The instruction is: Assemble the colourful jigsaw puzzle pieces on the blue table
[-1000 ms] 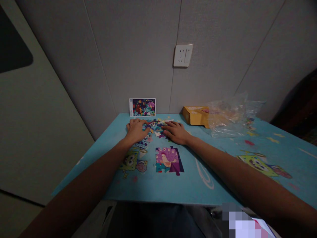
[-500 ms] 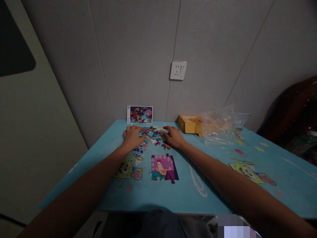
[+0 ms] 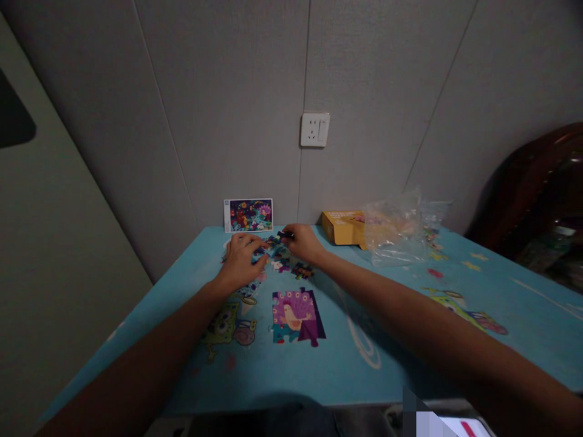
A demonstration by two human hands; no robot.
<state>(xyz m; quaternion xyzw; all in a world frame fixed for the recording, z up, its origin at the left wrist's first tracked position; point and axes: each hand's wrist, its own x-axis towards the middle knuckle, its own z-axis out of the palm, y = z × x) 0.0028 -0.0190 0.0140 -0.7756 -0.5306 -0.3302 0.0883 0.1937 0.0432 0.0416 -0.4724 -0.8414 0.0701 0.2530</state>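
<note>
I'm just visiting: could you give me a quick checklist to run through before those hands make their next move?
1. Right hand has hold of a small, dark, flat puzzle piece: ok.
2. Left hand free of pieces: cannot tell; it covers part of the loose multicoloured puzzle pieces.
3. Purple joined puzzle section with a pale bird flat and apart from both hands: ok.
4. Rectangular, white-edged picture card upright and in plain sight: ok.
5. Clear, crumpled plastic bag apart from the right hand: ok.
6. Every loose piece face up: cannot tell; too small.
</note>
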